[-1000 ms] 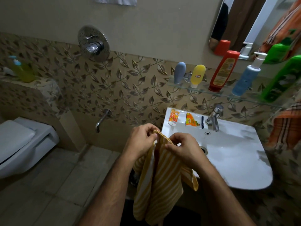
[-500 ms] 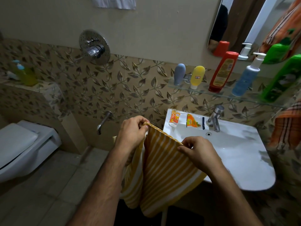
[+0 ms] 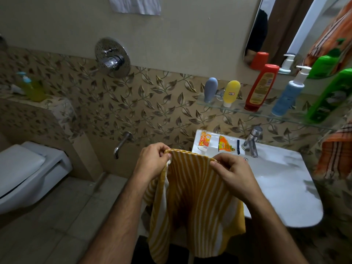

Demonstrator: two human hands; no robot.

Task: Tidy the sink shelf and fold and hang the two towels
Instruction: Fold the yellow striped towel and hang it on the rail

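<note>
A yellow towel with white stripes (image 3: 192,202) hangs folded in front of the sink. My left hand (image 3: 152,161) pinches its top left corner and my right hand (image 3: 230,170) pinches the top edge a short way to the right. An orange checked towel (image 3: 337,159) hangs at the right edge. The glass shelf (image 3: 238,109) above the sink carries a grey tube (image 3: 210,89), a yellow tube (image 3: 231,93), a red bottle (image 3: 261,87), a blue pump bottle (image 3: 288,94) and a green bottle (image 3: 329,98), all upright.
The white sink (image 3: 282,187) has a chrome tap (image 3: 251,141), two small tubes (image 3: 203,140) and an orange sachet (image 3: 224,144) on its back rim. A toilet (image 3: 26,172) stands at left, a wall spout (image 3: 122,143) and shower mixer (image 3: 112,57) between. A mirror (image 3: 282,25) hangs above the shelf.
My hands first moved apart along the towel's top edge, spreading it, then my right hand came back closer to the left one. The towel now hangs wider.
</note>
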